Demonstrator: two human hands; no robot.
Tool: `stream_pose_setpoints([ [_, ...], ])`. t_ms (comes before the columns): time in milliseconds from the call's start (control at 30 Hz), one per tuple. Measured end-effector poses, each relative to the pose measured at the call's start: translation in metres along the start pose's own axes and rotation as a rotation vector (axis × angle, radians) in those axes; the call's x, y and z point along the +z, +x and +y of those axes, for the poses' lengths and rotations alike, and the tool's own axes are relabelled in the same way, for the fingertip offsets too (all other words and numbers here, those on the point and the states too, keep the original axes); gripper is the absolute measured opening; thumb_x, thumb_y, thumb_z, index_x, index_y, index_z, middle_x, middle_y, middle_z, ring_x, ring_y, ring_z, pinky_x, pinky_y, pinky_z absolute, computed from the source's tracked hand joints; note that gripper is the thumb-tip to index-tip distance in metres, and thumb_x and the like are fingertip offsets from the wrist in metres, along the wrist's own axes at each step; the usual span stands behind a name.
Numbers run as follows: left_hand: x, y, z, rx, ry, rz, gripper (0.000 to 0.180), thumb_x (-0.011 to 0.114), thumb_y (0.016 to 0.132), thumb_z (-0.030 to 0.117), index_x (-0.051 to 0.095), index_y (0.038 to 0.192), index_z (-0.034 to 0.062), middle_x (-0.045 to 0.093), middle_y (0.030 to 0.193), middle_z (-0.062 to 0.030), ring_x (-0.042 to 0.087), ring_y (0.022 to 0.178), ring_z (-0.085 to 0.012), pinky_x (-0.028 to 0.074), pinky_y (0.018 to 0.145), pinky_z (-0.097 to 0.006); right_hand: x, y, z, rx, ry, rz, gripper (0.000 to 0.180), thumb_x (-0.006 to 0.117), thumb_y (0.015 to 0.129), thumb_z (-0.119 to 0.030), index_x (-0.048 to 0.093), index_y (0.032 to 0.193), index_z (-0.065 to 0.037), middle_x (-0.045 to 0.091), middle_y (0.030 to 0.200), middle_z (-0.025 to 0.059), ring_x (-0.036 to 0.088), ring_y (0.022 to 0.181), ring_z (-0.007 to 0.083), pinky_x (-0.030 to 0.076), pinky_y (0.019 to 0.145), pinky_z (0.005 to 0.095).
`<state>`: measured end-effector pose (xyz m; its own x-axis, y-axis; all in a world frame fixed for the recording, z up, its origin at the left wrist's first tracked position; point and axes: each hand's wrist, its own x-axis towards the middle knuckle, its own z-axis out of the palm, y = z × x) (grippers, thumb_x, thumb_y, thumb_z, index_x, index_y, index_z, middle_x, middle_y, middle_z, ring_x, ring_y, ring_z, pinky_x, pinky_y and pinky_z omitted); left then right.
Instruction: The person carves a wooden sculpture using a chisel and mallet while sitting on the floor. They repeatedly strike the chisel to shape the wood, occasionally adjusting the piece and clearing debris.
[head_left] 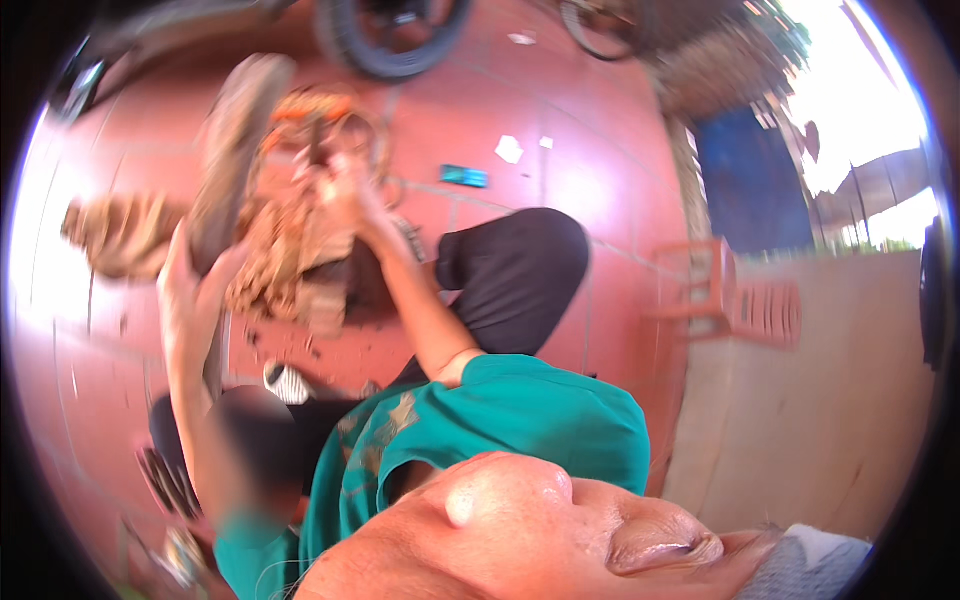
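Observation:
My left hand [195, 285] is wrapped around a long, greyish-brown piece of wood [240, 140], thick at its far end and held upright in the picture. To the right, my right hand [345, 190] is closed and smeared by motion. It seems to have a small dark thing in its fingers, too blurred to name. Just beyond it lies a coil of cord or strap with an orange band [315, 105]. Between and below my hands sits a heap of crumpled tan material [285, 255], and a similar tan bundle [125, 235] lies to the left.
Dark crumbs [290, 345] are strewn on the red tiled floor [600, 150] near my bent legs. A teal packet [464, 176] and white scraps [509, 149] lie farther right. A motorbike wheel [395, 45] stands at the far side; a reddish plastic chair [735, 300] is at the right.

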<state>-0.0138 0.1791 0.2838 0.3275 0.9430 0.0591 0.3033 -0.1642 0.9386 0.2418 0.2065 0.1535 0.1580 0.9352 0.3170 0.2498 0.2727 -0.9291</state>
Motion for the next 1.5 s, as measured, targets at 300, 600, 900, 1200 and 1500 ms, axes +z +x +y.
stream_pose_setpoints([
  [300,0.011,0.013,-0.002,0.124,0.033,0.117,0.066,0.075,0.093,0.033,0.05,0.137,-0.0085,0.065,0.116,-0.0128,0.059,0.106,-0.0227,0.044,0.099,-0.035,-0.003,-0.003,-0.034,-0.032,-0.202,0.021,0.016,0.07,0.092,-0.007,0.059,0.102,-0.001,0.065,0.086,0.0196,0.066,0.082,0.0311,0.049,0.075,0.0405],
  [600,0.007,0.023,-0.002,0.03,0.321,-0.175,0.078,0.075,0.09,0.037,0.046,0.141,-0.0137,0.067,0.116,-0.0248,0.062,0.108,-0.0302,0.046,0.1,-0.039,-0.002,-0.005,-0.026,-0.11,-0.164,0.047,0.024,0.071,0.088,-0.007,0.059,0.109,-0.001,0.07,0.086,0.0206,0.067,0.085,0.0415,0.048,0.071,0.0469],
  [900,0.005,0.019,-0.016,0.127,0.004,0.122,0.055,0.075,0.091,0.038,0.056,0.122,-0.0036,0.06,0.09,-0.0062,0.056,0.075,-0.0132,0.047,0.068,-0.027,0.004,-0.007,-0.033,-0.234,-0.238,0.021,0.026,0.074,0.084,-0.005,0.061,0.106,-0.003,0.067,0.083,0.0223,0.067,0.083,0.0436,0.049,0.068,0.0474],
  [1200,0.001,0.019,-0.011,0.062,0.257,-0.122,0.068,0.075,0.089,0.034,0.051,0.137,-0.0087,0.064,0.12,-0.0205,0.059,0.112,-0.0284,0.043,0.103,-0.04,0.009,-0.01,-0.028,-0.199,-0.32,0.034,0.029,0.072,0.086,-0.008,0.057,0.111,-0.002,0.065,0.082,0.023,0.064,0.084,0.0458,0.045,0.07,0.0526],
  [1500,0.028,0.014,-0.019,-0.276,-0.516,-0.213,0.037,0.074,0.095,0.036,0.057,0.11,0.0059,0.053,0.069,-0.002,0.051,0.051,-0.0094,0.044,0.044,-0.022,0.012,-0.012,-0.034,-0.114,-0.296,0.067,0.027,0.068,0.092,-0.014,0.052,0.11,-0.002,0.063,0.08,0.0243,0.062,0.083,0.0476,0.044,0.07,0.0549],
])
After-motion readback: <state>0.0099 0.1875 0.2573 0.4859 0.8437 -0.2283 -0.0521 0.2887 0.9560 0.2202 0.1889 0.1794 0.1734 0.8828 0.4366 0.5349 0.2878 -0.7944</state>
